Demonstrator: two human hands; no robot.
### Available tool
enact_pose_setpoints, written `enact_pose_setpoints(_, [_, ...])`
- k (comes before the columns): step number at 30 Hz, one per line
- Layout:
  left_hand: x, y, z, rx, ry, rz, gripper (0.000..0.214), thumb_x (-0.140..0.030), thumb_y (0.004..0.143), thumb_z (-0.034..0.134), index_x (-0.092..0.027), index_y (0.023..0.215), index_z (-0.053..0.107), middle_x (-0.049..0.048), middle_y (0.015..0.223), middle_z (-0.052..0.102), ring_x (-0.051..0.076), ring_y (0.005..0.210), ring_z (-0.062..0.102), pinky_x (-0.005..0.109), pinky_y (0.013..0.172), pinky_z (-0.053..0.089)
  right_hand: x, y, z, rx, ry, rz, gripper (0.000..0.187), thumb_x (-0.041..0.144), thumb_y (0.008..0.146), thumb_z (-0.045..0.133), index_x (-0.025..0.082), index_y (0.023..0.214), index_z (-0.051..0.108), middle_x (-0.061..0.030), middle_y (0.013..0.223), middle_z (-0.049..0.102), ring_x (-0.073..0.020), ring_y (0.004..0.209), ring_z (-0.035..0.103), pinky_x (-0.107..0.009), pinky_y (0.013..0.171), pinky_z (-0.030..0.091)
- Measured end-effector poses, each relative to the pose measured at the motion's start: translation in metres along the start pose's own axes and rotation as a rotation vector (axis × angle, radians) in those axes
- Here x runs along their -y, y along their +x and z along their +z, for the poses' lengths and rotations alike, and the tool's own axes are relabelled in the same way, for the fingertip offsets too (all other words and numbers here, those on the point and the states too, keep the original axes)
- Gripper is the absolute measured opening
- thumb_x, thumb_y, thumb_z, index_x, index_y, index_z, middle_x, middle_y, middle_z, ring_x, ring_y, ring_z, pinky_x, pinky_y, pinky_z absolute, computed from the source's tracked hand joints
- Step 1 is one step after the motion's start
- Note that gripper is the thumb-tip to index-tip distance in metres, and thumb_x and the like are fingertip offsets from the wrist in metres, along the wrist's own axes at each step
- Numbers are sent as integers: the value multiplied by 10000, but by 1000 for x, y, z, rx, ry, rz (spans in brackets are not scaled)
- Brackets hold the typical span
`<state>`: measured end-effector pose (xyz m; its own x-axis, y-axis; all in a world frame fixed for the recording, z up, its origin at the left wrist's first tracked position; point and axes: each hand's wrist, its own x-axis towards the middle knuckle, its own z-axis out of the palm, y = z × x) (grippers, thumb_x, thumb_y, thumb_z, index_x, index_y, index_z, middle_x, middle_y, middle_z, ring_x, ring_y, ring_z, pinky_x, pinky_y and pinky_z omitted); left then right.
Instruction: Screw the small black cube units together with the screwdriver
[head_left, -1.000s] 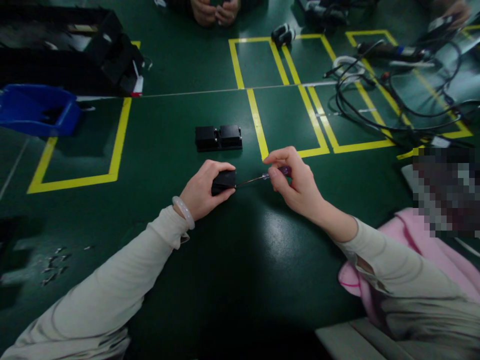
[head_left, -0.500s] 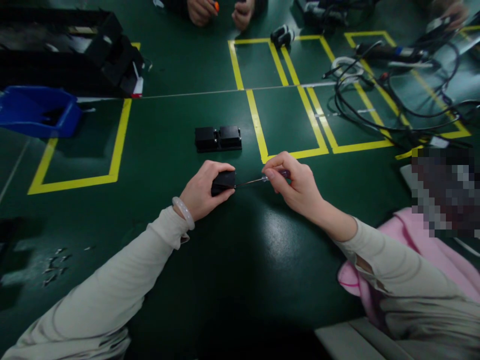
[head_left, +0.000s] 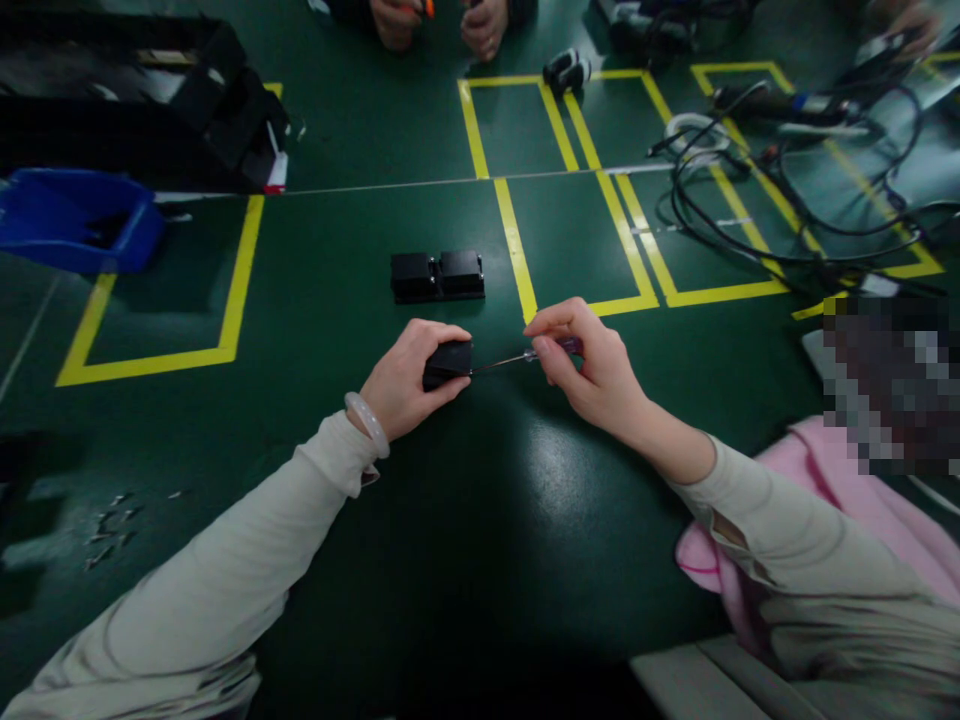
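Observation:
My left hand grips a small black block on the green table, thumb and fingers on its opposite sides. In my right hand is a screwdriver with a clear purplish handle, held lightly between thumb and fingers. Its thin shaft points left, and the tip meets the block's right end near my left thumb. What the tip touches is too small to make out. Just beyond the block lies a black part with two raised blocks on one base.
Loose screws lie at lower left. A blue bin and black racks stand at far left. Tangled cables spread at right, above a pink cloth. Opposite, a co-worker's hands hold something orange.
The fingers of my right hand have shifted slightly on the screwdriver. My left hand and the block stay in place. The co-worker's hands opposite have moved a little.

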<state>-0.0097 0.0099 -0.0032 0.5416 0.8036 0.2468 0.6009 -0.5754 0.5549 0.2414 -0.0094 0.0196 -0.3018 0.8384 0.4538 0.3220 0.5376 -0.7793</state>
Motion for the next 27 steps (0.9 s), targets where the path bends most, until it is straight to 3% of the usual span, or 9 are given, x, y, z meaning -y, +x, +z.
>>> enact_pose_setpoints(4, [1, -1, 0, -6, -3, -1, 397, -290, 898, 650, -220, 1267, 522, 65, 1224, 586, 241, 1161, 575, 424, 1017, 487, -1, 1, 0, -6, 17, 16, 96, 255, 994, 498, 200, 1064, 534, 28, 794, 568, -82, 654, 562, -233, 599, 415])
enact_pose_setpoints(9, [2, -1, 0, -5, 1, 8, 402, -293, 897, 654, -219, 1269, 521, 70, 1232, 582, 242, 1164, 573, 433, 1020, 489, -4, 1, 0, 6, 29, 43, 138, 325, 1001, 517, 200, 949, 545, 59, 669, 530, -74, 590, 533, -233, 586, 394])
enact_pose_setpoints(15, [1, 0, 0, 0, -8, -5, 395, -292, 894, 647, -222, 1262, 522, 71, 1239, 582, 245, 1163, 574, 442, 1023, 489, -5, -1, 1, -27, 48, 54, 99, 227, 990, 493, 204, 1078, 533, 55, 721, 508, -82, 610, 511, -246, 612, 401])
enact_pose_setpoints(22, [1, -1, 0, 2, 1, -18, 400, -310, 892, 646, -226, 1263, 522, 73, 1230, 587, 251, 1159, 578, 452, 1019, 490, -4, 1, 0, -4, 33, 63, 140, 336, 989, 541, 210, 928, 538, 65, 638, 521, -81, 578, 521, -241, 581, 386])
enact_pose_setpoints(27, [1, 0, 0, -3, 0, 0, 401, -300, 892, 653, -216, 1264, 526, 73, 1228, 588, 244, 1159, 580, 433, 1015, 495, -2, 1, 0, -10, 47, 44, 60, 224, 982, 513, 198, 1029, 541, 60, 694, 528, -77, 601, 525, -237, 602, 399])
